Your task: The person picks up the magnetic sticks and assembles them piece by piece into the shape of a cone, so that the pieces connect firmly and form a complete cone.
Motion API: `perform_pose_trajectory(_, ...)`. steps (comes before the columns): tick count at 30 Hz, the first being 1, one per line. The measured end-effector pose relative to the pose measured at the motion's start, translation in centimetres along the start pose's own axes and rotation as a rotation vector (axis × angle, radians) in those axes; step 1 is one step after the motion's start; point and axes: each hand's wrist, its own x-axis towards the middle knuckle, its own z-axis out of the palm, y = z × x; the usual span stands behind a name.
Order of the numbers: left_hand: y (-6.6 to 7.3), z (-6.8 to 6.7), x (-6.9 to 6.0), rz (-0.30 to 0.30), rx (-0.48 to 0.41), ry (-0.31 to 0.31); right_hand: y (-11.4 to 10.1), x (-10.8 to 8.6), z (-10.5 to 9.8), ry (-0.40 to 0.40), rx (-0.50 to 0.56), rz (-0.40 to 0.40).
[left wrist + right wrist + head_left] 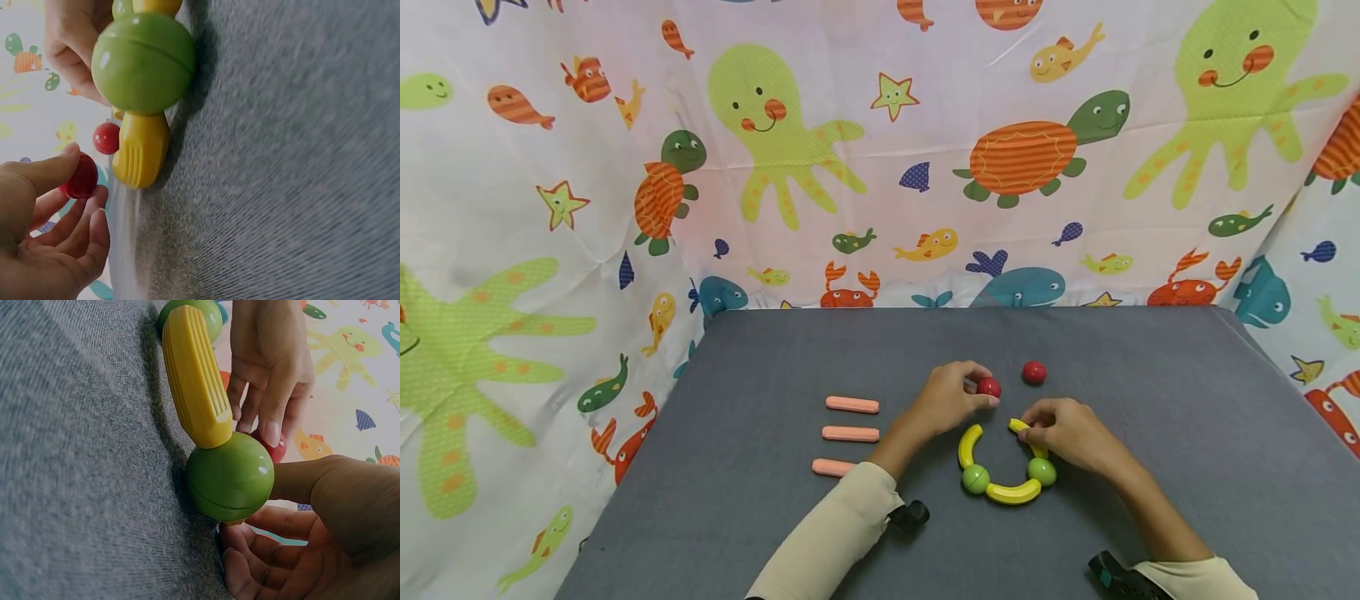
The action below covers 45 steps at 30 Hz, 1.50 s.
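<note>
- Sitting nearest the person, pale sleeves [827, 529] cover the forearms, with a black wrist camera [911, 517] at the left wrist and a second one [1122, 577] at the right.
- The bottom yellow piece [1013, 493] (curved like a banana) lies on the grey table [760, 375], joining two green balls.
- The left green ball [975, 479] touches its left end; the right green ball [1042, 472] touches its right end.
- To the left, well apart from these, lie three pink sticks [850, 434], roughly parallel, the nearest partly hidden by the left arm.
- The left yellow piece [969, 446] rises from the left green ball, its far end free, so the ring gapes at the top.
- The right hand [1067, 429] pinches the right yellow piece [1017, 425] between thumb and fingers, nearly closed on it; that piece meets the right green ball.
- The left hand [951, 396] holds a red ball [988, 387] between thumb and fingertips, parted only by the ball's width, just beyond the gap.
- Farther off, another red ball [1033, 372] rests on the table.
- Behind everything hangs a white cloth [835, 50] printed with sea animals.
</note>
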Motion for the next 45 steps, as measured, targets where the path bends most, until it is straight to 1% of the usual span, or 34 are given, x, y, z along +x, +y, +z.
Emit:
perform_pose_trajectory(8, 0.0, -0.1, -1.7, -0.008, -0.048, -0.005, -0.1, 0.0, -0.1, -0.009, 0.016, 0.017)
perform_pose_trajectory(11, 0.1, -0.1, -2.3, 0.008, -0.051, -0.008, -0.2, -0.1, -0.2, -0.015, 0.032, 0.023)
perform_pose_trajectory(17, -0.1, 0.1, -3.0, 0.078, -0.010, -0.018, 0.0, 0.0, -0.5, -0.020, 0.052, 0.025)
perform_pose_trajectory(20, -0.1, 0.3, -3.0, 0.085, -0.009, -0.021, 0.2, 0.0, -0.5, -0.025, 0.051, 0.017)
perform_pose_trajectory(27, -0.2, 1.1, -2.9, 0.029, -0.035, -0.029, 0.4, 0.1, -0.4, -0.022, 0.044, 0.006)
perform_pose_trajectory(33, -0.4, 1.5, -2.7, 0.009, -0.028, -0.033, 0.3, 0.1, -0.3, -0.013, 0.050, 0.002)
perform_pose_trajectory(37, -0.4, 1.7, -2.6, 0.009, -0.017, -0.034, 0.2, 0.1, -0.3, -0.011, 0.054, -0.002)
perform_pose_trajectory(45, -0.6, 2.0, -2.4, 0.028, -0.012, -0.048, 0.1, 0.0, -0.3, -0.006, 0.053, -0.012)
